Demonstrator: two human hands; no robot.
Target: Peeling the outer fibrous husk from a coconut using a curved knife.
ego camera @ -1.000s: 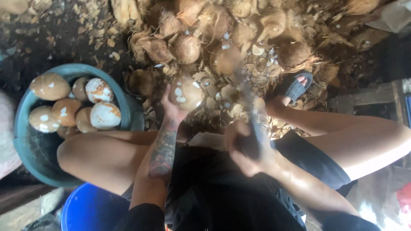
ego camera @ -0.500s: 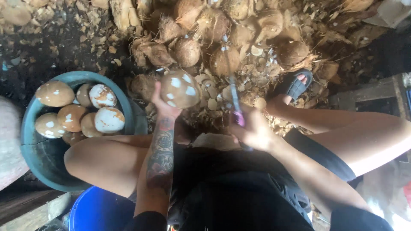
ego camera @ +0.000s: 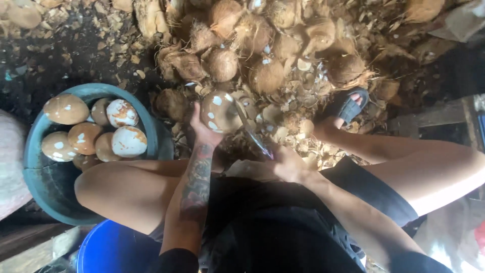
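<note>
Gripping a half-peeled coconut (ego camera: pixel 220 112) over the ground's husk pile (ego camera: pixel 283 55), the left hand (ego camera: pixel 202 132) steadies it while the right hand (ego camera: pixel 285 163) clamps a knife (ego camera: pixel 251 132); seven peeled ones fill the teal tub (ego camera: pixel 48 189), many remain

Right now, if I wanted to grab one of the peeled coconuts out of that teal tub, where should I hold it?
Probably the white-patched peeled coconut at the top of the heap in the teal tub. It is round with no handle, so come straight down from above, where the tub is open, and cup its sides with spread fingers. The person's left hand cups a coconut likewise.
</note>
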